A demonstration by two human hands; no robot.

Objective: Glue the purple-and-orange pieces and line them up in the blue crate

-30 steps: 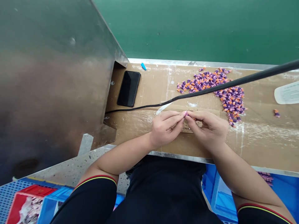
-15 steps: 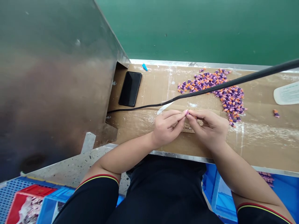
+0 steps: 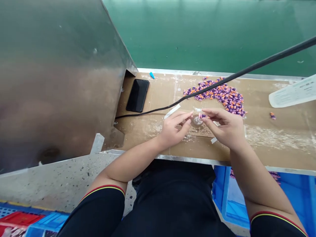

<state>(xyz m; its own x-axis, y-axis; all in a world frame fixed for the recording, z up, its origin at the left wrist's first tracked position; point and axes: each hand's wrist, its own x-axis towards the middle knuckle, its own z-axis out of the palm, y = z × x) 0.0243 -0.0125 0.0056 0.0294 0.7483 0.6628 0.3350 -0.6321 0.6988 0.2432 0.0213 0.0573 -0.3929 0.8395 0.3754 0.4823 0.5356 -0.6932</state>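
Purple-and-pink piece (image 3: 203, 116) sits pinched between the thumb and forefinger of your right hand (image 3: 228, 128), just above or beside a small clear round object (image 3: 197, 120) on the desk (image 3: 148, 131); the view from above does not settle which. Your left hand (image 3: 172, 130) faces it from the other side, its thumb and forefinger slightly parted, with nothing visible between them. Your two hands are near each other but not touching.

For a piece this small, a light fingertip pinch looks best: firm enough to stop it rolling, soft enough not to squash it if it is pliable. Holding it near one end leaves the other end in view and within your left fingertips' reach. Steady your wrists low, and mind the black cable (image 3: 172, 105) running just beyond your fingers. The pile of similar pieces (image 3: 233, 100) lies close behind your right hand, so a wide sweep of the knuckles could scatter it.
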